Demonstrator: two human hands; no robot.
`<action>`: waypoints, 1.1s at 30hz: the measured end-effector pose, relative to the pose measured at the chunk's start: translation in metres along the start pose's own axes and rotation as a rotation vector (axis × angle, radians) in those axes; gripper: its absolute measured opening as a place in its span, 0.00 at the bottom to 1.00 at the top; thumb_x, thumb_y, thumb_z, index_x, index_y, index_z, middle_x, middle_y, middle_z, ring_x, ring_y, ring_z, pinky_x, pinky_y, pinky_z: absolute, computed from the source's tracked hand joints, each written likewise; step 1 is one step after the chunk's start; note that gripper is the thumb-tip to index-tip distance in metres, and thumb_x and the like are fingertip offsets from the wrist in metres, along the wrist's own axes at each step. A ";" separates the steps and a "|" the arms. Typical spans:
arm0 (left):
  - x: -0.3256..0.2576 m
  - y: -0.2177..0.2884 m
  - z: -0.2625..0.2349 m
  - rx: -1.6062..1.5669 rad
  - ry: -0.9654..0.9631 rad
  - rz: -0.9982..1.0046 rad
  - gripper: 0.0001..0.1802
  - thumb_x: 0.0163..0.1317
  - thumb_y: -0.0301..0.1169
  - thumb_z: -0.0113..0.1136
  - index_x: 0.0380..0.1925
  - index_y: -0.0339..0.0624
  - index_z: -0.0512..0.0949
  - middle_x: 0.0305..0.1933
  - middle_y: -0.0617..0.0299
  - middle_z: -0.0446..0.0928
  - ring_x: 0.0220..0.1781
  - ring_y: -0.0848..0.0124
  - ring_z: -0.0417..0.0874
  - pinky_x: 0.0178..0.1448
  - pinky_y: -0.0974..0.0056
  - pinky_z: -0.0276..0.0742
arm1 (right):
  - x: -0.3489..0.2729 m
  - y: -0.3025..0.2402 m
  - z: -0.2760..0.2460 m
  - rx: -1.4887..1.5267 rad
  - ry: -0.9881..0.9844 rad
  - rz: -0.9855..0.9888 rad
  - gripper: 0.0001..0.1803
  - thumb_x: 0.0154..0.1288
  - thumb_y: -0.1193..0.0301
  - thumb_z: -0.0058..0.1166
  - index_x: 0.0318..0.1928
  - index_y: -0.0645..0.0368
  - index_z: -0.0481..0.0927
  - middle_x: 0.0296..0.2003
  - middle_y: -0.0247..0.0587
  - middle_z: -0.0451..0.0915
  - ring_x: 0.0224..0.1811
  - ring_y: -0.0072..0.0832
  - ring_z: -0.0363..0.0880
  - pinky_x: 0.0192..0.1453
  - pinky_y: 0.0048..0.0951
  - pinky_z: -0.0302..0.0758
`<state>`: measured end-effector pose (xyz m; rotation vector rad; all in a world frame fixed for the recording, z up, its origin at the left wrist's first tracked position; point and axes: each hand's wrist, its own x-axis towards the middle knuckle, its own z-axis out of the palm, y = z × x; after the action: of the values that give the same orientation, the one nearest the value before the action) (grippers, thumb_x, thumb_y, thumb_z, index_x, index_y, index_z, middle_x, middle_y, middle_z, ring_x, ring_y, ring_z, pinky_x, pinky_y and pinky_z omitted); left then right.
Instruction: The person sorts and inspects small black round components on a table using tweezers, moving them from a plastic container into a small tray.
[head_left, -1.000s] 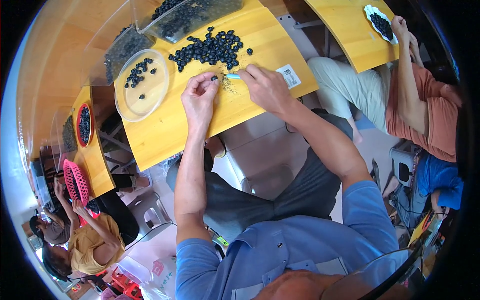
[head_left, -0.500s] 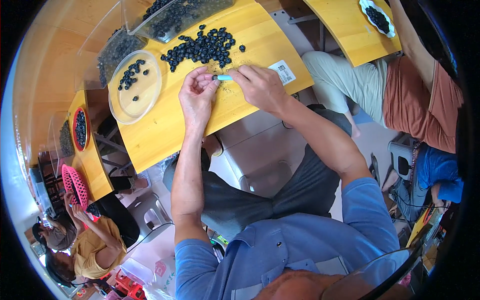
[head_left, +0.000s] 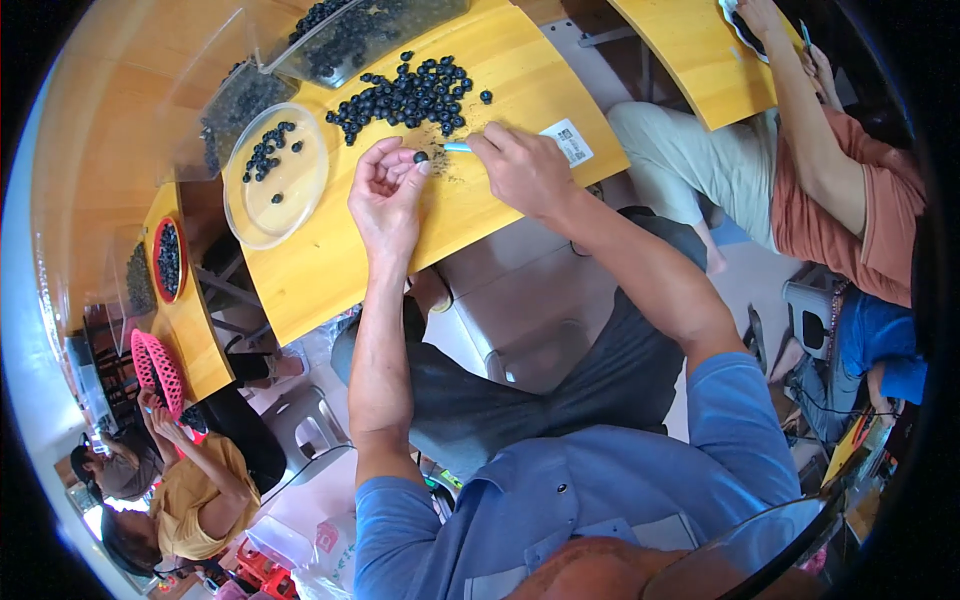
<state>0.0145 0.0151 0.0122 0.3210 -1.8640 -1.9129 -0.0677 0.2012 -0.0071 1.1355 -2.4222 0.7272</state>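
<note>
My left hand (head_left: 386, 192) pinches one small dark berry (head_left: 421, 157) between thumb and fingertips above the yellow table (head_left: 330, 270). My right hand (head_left: 522, 168) grips a thin light-blue tool (head_left: 456, 147) whose tip points at that berry. A loose pile of dark berries (head_left: 405, 95) lies on the table just beyond both hands. To the left of the pile stands a clear round plate (head_left: 277, 178) with several berries in it.
Two clear plastic trays (head_left: 340, 40) of berries sit at the table's far edge. A white label (head_left: 567, 141) lies right of my right hand. Another person (head_left: 810, 170) sits at the right by a second table; a person (head_left: 195, 480) with a pink basket (head_left: 160, 372) is lower left.
My left hand has turned palm-up and lifted a single berry toward the tool. The view has shifted slightly, so the table sits lower in the picture.
</note>
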 end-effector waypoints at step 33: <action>0.055 -0.028 0.004 0.978 0.014 0.387 0.19 0.61 0.35 0.76 0.49 0.37 0.85 0.37 0.53 0.82 0.40 0.59 0.84 0.47 0.55 0.80 | -0.001 0.001 -0.003 0.028 0.044 -0.048 0.13 0.61 0.78 0.57 0.46 0.59 0.86 0.35 0.40 0.78 0.35 0.38 0.85 0.35 0.40 0.83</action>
<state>-0.0399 -0.0075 -0.0076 0.2283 -2.4975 -0.6513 -0.0678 0.2038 -0.0053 1.1717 -2.3470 0.7653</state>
